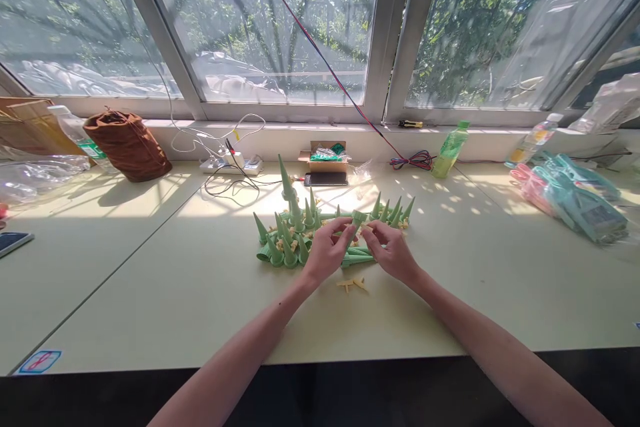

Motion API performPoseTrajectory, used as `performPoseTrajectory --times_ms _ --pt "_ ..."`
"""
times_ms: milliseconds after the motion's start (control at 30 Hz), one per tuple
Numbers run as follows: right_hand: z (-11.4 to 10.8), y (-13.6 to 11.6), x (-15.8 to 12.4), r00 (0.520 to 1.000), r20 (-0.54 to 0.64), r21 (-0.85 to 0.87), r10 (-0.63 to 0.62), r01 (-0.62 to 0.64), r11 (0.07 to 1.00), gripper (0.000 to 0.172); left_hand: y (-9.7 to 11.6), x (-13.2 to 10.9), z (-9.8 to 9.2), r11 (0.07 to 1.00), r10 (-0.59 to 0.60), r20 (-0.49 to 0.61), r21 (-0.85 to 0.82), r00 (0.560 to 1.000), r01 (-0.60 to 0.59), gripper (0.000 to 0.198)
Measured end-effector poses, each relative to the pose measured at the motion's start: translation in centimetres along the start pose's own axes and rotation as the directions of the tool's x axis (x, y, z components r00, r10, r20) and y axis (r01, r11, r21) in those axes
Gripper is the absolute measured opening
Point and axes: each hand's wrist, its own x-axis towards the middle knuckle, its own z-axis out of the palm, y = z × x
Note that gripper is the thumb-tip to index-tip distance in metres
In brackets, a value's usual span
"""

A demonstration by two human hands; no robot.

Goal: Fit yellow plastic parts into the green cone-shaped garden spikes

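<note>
My left hand [326, 252] is closed around a green plastic cone [358, 217], its wide end up. Close beside it, my right hand [393, 250] pinches with thumb and forefinger near the cone's rim; whatever lies between those fingertips is too small to make out. Behind and around both hands spreads a cluster of green cones [289, 255], several standing point up and others lying flat. Small pale yellow pieces [307, 235] are scattered among them. A few more yellow plastic pieces [353, 285] lie on the table just in front of my hands.
Behind the cones are a small open cardboard box [327, 165], a dark phone [326, 179] and a power strip [233, 164] with cables. A brown pouch [127, 147] stands left. A green bottle [450, 150] and bagged plastic items [575, 197] are right. Windows line the back.
</note>
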Motion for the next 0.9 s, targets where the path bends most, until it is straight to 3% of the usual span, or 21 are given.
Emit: performPoseTrajectory --times_ms 300,633,900 --pt "-0.1 0.1 0.0 0.999 0.008 -0.067 -0.045 0.045 0.997 0.032 0.6 -0.2 0.0 0.999 -0.038 0.036 -0.026 0.999 0.039 0.035" --pt "-0.2 1.3 0.0 0.973 0.011 -0.379 -0.231 0.218 0.9 0.032 0.5 0.0 -0.3 0.991 -0.115 0.077 -0.065 0.99 0.12 0.031" --pt "0.0 0.6 0.0 0.987 0.003 -0.289 -0.16 0.154 0.945 0.034 0.3 0.1 -0.3 0.991 -0.106 0.06 -0.076 0.993 0.11 0.034"
